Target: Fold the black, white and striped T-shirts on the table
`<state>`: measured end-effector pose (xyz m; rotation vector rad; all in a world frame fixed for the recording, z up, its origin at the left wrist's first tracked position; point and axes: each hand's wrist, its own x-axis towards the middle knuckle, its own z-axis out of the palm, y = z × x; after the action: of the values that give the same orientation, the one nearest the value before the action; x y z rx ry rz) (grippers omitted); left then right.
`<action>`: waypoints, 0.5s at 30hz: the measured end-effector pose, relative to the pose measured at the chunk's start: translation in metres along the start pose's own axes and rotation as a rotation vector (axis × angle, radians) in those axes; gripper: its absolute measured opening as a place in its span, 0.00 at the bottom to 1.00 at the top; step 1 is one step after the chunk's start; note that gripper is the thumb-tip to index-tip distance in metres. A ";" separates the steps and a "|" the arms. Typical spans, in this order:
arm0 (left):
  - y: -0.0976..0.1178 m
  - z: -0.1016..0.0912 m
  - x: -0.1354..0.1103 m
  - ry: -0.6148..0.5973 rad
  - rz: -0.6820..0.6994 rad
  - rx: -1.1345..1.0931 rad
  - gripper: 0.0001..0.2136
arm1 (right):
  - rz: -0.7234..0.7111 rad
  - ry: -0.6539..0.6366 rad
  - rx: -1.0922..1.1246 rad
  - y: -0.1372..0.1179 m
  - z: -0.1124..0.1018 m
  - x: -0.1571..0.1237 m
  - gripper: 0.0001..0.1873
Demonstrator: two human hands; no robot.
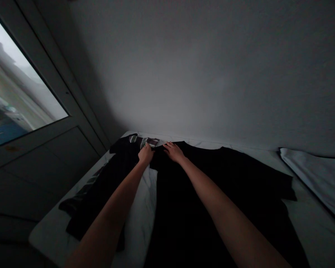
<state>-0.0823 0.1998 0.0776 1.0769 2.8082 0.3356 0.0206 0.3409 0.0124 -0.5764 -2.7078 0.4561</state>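
A black T-shirt (pixel 212 193) lies spread out, its neckline toward the wall and one sleeve out to the right. At its left sleeve, my left hand (pixel 146 153) is closed with the thumb up, pinching the sleeve's edge. My right hand (pixel 174 152) rests flat on the left shoulder of the shirt, fingers stretched out and holding nothing. Left of the T-shirt is a pile of dark clothes (pixel 114 175), with a striped cloth (pixel 153 142) showing at its far end just behind my left hand.
The clothes lie on a white marble-patterned surface (pixel 141 227) that meets a grey wall (pixel 201 82). A light cloth item with dark edging (pixel 318 173) lies at the right. On the left stands a door (pixel 44 163) with a glass pane.
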 end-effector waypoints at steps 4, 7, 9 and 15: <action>0.011 -0.008 -0.047 0.103 -0.012 0.109 0.22 | -0.090 0.002 0.006 -0.014 -0.004 0.009 0.23; 0.006 -0.016 -0.111 -0.013 0.107 0.220 0.21 | -0.222 -0.061 0.066 -0.032 0.000 0.020 0.26; -0.005 -0.014 -0.162 -0.163 0.186 0.254 0.22 | -0.218 -0.101 0.106 -0.042 0.007 0.025 0.27; -0.049 0.024 -0.286 -0.030 0.275 0.135 0.10 | -0.132 -0.083 0.178 -0.051 0.020 0.021 0.21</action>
<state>0.1020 -0.0235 0.0499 1.4896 2.6899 0.1532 -0.0223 0.3013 0.0186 -0.3357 -2.7242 0.6915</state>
